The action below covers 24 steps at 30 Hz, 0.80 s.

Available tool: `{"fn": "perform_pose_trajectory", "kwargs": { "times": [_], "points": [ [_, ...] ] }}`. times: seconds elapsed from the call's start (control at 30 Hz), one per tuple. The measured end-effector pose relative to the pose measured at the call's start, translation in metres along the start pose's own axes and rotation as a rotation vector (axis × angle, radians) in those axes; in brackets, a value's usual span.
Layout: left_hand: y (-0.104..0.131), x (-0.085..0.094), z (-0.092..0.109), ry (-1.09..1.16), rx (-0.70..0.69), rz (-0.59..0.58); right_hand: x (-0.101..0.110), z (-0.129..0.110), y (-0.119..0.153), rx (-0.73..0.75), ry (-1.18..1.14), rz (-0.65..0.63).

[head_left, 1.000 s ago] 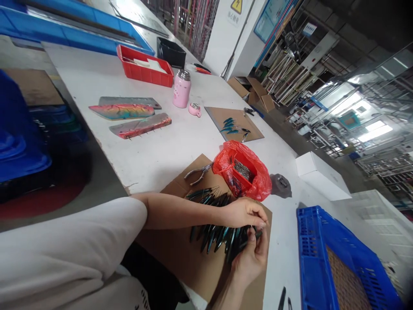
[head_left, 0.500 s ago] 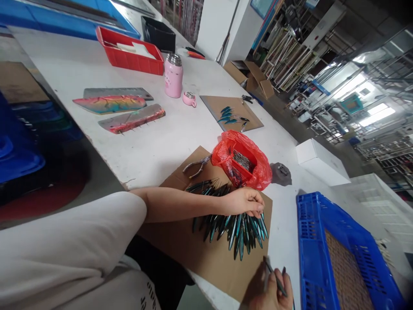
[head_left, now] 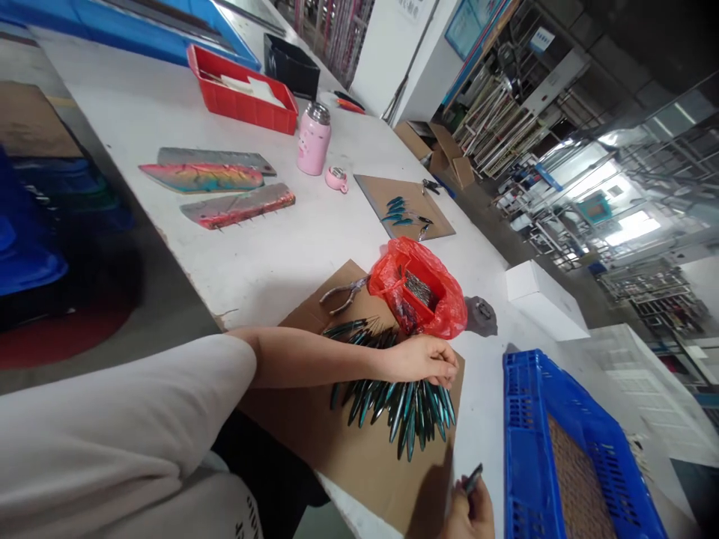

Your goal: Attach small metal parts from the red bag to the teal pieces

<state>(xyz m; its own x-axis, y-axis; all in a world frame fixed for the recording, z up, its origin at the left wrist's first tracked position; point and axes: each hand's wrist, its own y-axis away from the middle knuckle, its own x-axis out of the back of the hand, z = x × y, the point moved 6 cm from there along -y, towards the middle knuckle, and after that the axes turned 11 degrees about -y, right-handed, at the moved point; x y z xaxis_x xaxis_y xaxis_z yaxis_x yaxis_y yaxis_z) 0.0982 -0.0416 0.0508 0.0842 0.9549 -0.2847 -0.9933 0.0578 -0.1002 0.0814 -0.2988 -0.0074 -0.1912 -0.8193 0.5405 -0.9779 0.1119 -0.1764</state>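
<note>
A fan of slim, dark teal fishing lures (head_left: 413,419) lies on a cardboard sheet (head_left: 359,471), their tips pointing toward me. My left hand (head_left: 430,359) is over the lures' far ends with its fingers pinched together; whatever they hold is too small to make out. Near the sheet's right edge, my right hand (head_left: 472,513) grips a slim dark lure (head_left: 473,479), partly hidden by the fingers. Just beyond my left hand stands a red plastic bag (head_left: 449,314) around a red box of small metal parts (head_left: 419,288). Pliers (head_left: 344,294) lie left of the bag.
A blue crate (head_left: 522,449) stands at the right, with a white box (head_left: 542,299) behind it. Farther off are a second board (head_left: 376,191) with several lures, a pink flask (head_left: 313,142), painted fish-shaped pieces (head_left: 207,177) and a red tray (head_left: 247,112).
The camera view has shifted slightly. My right hand has turned the dark piece, so its tip now points up and right. My left hand stays pinched over the lures.
</note>
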Motion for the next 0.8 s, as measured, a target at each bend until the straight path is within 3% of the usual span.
{"fn": "perform_pose_trajectory", "kwargs": {
  "times": [0.07, 0.13, 0.2, 0.3, 0.47, 0.8],
  "points": [
    [0.001, 0.000, 0.003, 0.009, -0.034, 0.004, -0.023, -0.024, 0.004, -0.095, -0.294, 0.070],
    [0.001, 0.000, 0.006, 0.015, -0.059, 0.018, -0.058, -0.051, 0.008, -0.113, -0.454, -0.006],
    [0.001, 0.002, 0.006, 0.021, -0.062, 0.040, -0.089, -0.076, 0.011, -0.075, -0.572, -0.101],
    [0.000, 0.004, 0.006, 0.030, -0.071, 0.062, -0.111, -0.095, 0.010, 0.015, -0.688, -0.089],
    [0.002, 0.003, 0.011, -0.008, -0.100, 0.062, -0.110, -0.090, 0.010, 0.027, -0.618, 0.008],
    [0.007, 0.001, 0.014, -0.315, -0.108, 0.043, -0.100, -0.087, 0.015, -0.016, -0.519, 0.019]
  ]
}}
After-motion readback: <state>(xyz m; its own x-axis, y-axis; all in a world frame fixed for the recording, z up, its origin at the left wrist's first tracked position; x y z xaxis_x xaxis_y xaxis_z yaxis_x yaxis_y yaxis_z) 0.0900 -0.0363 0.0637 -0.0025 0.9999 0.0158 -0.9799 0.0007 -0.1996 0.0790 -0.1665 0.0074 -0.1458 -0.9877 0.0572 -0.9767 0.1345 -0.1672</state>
